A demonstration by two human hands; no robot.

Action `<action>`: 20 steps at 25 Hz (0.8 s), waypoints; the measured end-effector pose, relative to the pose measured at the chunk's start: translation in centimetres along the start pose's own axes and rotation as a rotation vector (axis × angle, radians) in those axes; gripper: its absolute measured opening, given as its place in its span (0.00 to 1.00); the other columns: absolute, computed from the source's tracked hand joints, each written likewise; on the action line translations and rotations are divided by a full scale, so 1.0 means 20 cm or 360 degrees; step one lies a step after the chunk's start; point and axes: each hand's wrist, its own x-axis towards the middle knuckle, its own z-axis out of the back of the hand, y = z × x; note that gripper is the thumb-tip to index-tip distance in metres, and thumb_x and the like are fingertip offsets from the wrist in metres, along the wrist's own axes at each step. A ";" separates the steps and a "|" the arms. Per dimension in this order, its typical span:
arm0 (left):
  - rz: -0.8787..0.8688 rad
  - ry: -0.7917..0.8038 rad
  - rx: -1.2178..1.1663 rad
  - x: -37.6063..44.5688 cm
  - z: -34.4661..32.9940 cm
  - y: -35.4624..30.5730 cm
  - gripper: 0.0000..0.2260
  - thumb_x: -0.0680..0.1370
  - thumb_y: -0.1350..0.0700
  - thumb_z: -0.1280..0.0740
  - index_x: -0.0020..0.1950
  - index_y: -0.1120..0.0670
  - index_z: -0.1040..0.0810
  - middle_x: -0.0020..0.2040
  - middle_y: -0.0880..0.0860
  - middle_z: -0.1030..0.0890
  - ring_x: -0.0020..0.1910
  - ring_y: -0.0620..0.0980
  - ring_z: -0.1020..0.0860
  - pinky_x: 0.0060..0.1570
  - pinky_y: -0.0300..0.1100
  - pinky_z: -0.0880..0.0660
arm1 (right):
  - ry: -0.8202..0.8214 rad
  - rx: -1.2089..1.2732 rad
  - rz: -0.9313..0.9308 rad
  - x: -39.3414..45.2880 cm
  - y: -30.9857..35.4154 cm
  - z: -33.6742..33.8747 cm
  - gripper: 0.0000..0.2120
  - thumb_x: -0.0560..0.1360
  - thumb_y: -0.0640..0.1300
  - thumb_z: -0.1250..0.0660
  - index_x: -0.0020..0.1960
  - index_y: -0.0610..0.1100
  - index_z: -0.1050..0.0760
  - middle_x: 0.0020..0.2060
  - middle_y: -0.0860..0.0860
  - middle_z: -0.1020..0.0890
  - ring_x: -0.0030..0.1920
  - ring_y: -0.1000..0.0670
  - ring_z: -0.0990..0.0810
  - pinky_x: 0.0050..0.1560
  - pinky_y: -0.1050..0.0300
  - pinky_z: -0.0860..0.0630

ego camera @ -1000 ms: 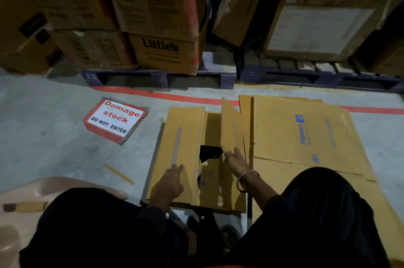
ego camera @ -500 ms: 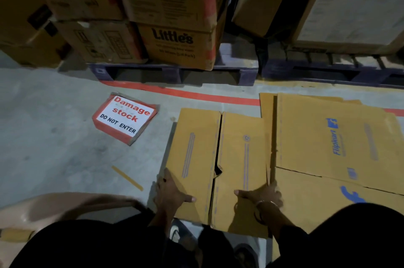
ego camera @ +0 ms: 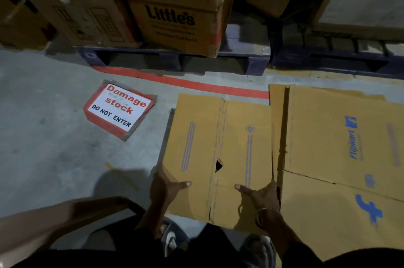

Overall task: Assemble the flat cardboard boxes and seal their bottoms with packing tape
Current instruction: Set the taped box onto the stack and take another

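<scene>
The grey concrete floor [ego camera: 54, 158] lies under me, with stacked cartons on a dark pallet [ego camera: 170, 60] beyond a red floor line [ego camera: 196, 85]. Flat Flipkart cardboard sheets [ego camera: 341, 136] lie at my right. Just beside them stands the box [ego camera: 218, 147] I am assembling, its two bottom flaps folded shut with a small gap at the seam. My left hand [ego camera: 162, 187] grips its left edge, thumb on top; my right hand [ego camera: 261, 194] grips its right edge likewise. A "Damage stock" sign [ego camera: 119, 109] lies to the left.
</scene>
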 end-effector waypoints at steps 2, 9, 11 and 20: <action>-0.0064 -0.0034 0.0020 0.04 0.07 -0.09 0.63 0.55 0.37 0.15 0.83 0.52 0.43 0.78 0.57 0.31 0.74 0.61 0.29 0.69 0.57 0.27 | 0.0029 0.0069 -0.0015 0.00 0.08 0.01 0.66 0.58 0.50 0.12 0.83 0.39 0.49 0.80 0.41 0.40 0.79 0.38 0.39 0.76 0.43 0.38; -0.0248 -0.0072 0.0002 -0.20 0.76 -0.65 0.63 0.49 0.30 0.21 0.81 0.45 0.40 0.74 0.55 0.26 0.70 0.59 0.26 0.66 0.60 0.25 | -0.0012 0.0190 0.0148 -0.60 0.77 0.25 0.68 0.56 0.50 0.11 0.83 0.41 0.50 0.81 0.42 0.40 0.79 0.38 0.39 0.76 0.40 0.36; -0.0279 -0.0093 -0.0076 -0.38 1.06 -0.86 0.62 0.49 0.32 0.20 0.80 0.41 0.41 0.75 0.52 0.27 0.70 0.58 0.26 0.66 0.60 0.25 | 0.0014 0.0163 0.0138 -0.85 1.05 0.33 0.71 0.54 0.52 0.11 0.84 0.41 0.52 0.82 0.42 0.42 0.80 0.38 0.40 0.76 0.40 0.37; -0.0083 -0.0186 -0.0188 -0.50 2.32 -0.92 0.58 0.50 0.36 0.18 0.76 0.52 0.33 0.67 0.55 0.21 0.64 0.57 0.22 0.61 0.53 0.24 | 0.0390 -0.0234 0.0136 -1.52 1.78 -0.25 0.70 0.60 0.56 0.13 0.84 0.42 0.57 0.81 0.38 0.41 0.76 0.32 0.36 0.72 0.36 0.33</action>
